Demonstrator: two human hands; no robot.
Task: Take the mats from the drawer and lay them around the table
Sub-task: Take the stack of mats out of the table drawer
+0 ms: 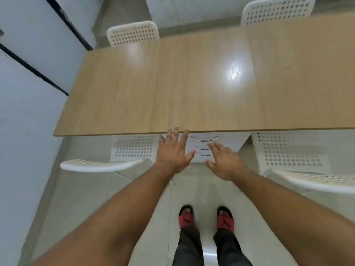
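A light wooden table (pixel 192 89) fills the upper half of the head view, its top bare. Under its near edge stands a white drawer unit (pixel 228 143) with curved chrome handles (pixel 204 138); the drawers look closed. No mats are in sight. My left hand (pixel 173 152) is open, fingers spread, with the fingertips at the table's near edge just left of the handles. My right hand (pixel 223 162) is open too, palm down, hovering in front of the drawers, its fingertips near the lower handles.
White perforated chairs stand around the table: one at near left (pixel 119 162), one at near right (pixel 295 156), two at the far side (pixel 133 33) (pixel 278 10). A pale wall (pixel 28 93) runs close along the left. My feet in red sandals (pixel 206 219) stand on tiled floor.
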